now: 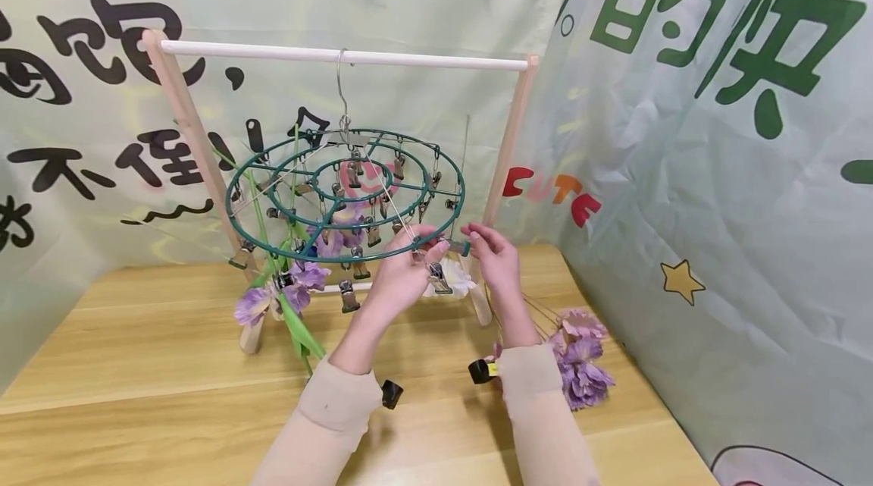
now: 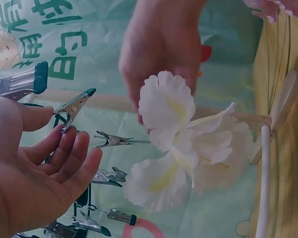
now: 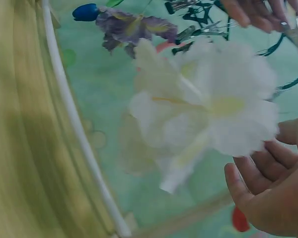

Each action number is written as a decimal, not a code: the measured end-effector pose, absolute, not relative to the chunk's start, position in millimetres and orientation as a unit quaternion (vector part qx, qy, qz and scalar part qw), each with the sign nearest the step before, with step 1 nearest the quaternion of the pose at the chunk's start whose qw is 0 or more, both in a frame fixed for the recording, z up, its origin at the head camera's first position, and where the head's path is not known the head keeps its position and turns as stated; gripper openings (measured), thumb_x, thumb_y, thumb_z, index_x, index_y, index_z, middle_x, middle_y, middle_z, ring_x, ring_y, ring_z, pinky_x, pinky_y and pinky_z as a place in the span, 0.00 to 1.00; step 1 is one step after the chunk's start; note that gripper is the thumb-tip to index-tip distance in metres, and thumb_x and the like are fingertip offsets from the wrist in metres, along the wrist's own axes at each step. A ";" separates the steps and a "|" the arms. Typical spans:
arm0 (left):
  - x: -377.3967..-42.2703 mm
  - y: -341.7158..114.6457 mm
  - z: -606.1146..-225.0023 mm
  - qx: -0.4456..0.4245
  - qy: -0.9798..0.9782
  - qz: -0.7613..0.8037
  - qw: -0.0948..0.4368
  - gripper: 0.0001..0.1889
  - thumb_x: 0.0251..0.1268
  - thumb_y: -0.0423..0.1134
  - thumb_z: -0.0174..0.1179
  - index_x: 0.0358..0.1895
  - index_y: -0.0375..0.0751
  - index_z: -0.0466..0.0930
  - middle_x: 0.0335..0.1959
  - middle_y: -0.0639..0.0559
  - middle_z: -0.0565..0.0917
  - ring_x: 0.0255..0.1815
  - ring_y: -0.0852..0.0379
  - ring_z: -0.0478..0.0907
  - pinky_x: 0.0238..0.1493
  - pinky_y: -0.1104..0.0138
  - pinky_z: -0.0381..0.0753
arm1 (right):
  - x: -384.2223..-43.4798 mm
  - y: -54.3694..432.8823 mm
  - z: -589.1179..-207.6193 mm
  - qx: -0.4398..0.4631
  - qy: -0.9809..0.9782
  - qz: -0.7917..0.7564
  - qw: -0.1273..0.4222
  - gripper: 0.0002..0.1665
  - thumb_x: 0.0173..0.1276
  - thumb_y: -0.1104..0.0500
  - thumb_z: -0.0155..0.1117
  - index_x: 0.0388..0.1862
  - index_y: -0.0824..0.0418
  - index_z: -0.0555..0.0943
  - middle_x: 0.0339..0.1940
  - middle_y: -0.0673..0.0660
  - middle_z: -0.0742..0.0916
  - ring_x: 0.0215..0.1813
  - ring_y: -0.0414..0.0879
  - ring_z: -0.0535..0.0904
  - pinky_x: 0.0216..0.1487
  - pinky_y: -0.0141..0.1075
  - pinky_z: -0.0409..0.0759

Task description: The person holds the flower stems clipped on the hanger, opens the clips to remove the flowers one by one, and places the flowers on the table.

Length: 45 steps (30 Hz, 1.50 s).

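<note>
A round green hanger (image 1: pixel 310 256) with metal clips hangs over the table. My left hand (image 1: pixel 402 274) is at its front right rim, thumb and fingertips pinching a metal clip (image 2: pixel 75 106) with a green tip. A white flower (image 2: pixel 166 116) hangs bloom down beside the fingers, its thin stem (image 1: pixel 466 148) rising past the rim. Just right of that stem, my right hand (image 1: pixel 501 258) holds its fingers loosely bent and spread. In the right wrist view the thumb is by the petals, with nothing seen between the fingers.
A wooden stand with a white rod (image 1: pixel 259 51) carries the hanger. Purple flowers (image 1: pixel 293 289) hang at its left. More purple flowers (image 1: pixel 583 365) lie on the table (image 1: pixel 170 395) at right. Several other clips (image 1: pixel 349 296) dangle below the rings. A printed cloth (image 1: pixel 682 190) surrounds the table.
</note>
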<state>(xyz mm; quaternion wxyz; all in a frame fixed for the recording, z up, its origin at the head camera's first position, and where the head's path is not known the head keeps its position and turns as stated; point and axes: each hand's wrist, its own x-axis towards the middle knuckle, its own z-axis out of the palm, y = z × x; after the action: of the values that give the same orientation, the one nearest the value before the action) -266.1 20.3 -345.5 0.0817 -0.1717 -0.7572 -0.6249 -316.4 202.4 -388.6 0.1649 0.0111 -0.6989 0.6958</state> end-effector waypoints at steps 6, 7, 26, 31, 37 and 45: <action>-265.8 20.8 -351.0 -0.172 -0.749 -0.636 0.069 0.16 0.75 0.41 0.65 0.59 0.39 0.80 0.50 0.49 0.82 0.51 0.52 0.79 0.49 0.60 0.81 | -322.5 191.7 -401.2 -0.010 -0.725 0.677 0.126 0.18 0.79 0.60 0.62 0.64 0.64 0.84 0.61 0.63 0.87 0.61 0.52 0.80 0.60 0.39 0.77; -265.7 20.8 -351.5 -0.172 -0.749 -0.636 0.069 0.16 0.75 0.41 0.65 0.59 0.39 0.80 0.50 0.49 0.82 0.51 0.52 0.79 0.49 0.60 0.81 | -321.9 190.7 -401.9 -0.015 -0.728 0.674 0.126 0.18 0.79 0.60 0.63 0.63 0.63 0.84 0.61 0.63 0.87 0.60 0.52 0.81 0.58 0.39 0.78; -275.2 23.1 -350.0 -0.198 -0.756 -0.620 0.069 0.15 0.77 0.46 0.62 0.58 0.45 0.81 0.51 0.50 0.82 0.51 0.51 0.79 0.50 0.56 0.80 | -307.2 194.8 -391.4 0.004 -0.685 0.716 0.131 0.15 0.77 0.69 0.62 0.58 0.70 0.85 0.51 0.62 0.89 0.42 0.41 0.86 0.50 0.31 0.86; -280.9 25.0 -350.9 -0.213 -0.770 -0.593 0.096 0.16 0.82 0.49 0.54 0.59 0.45 0.81 0.49 0.50 0.82 0.45 0.52 0.77 0.45 0.59 0.78 | -305.6 196.3 -390.7 0.010 -0.690 0.711 0.135 0.14 0.76 0.70 0.62 0.58 0.69 0.85 0.48 0.62 0.90 0.44 0.43 0.86 0.48 0.31 0.86; -295.4 32.3 -343.9 -0.204 -0.794 -0.551 0.156 0.16 0.85 0.44 0.50 0.53 0.36 0.82 0.40 0.42 0.85 0.38 0.46 0.79 0.37 0.61 0.78 | -300.6 202.3 -390.4 0.028 -0.673 0.725 0.144 0.14 0.75 0.68 0.66 0.56 0.70 0.85 0.39 0.52 0.91 0.42 0.44 0.86 0.48 0.32 0.86; -315.7 42.5 -329.9 -0.136 -0.848 -0.496 0.124 0.19 0.84 0.49 0.51 0.61 0.40 0.80 0.55 0.44 0.85 0.57 0.45 0.81 0.61 0.53 0.79 | -297.5 211.4 -388.8 0.051 -0.662 0.730 0.160 0.14 0.74 0.66 0.67 0.56 0.72 0.84 0.36 0.49 0.91 0.39 0.44 0.85 0.47 0.33 0.87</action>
<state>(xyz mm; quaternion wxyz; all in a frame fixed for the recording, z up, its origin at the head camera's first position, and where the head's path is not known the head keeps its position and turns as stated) -315.7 42.5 -329.9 0.1241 -0.1362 -0.8484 -0.4962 -297.5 211.4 -388.8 0.1602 0.0515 -0.6624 0.7300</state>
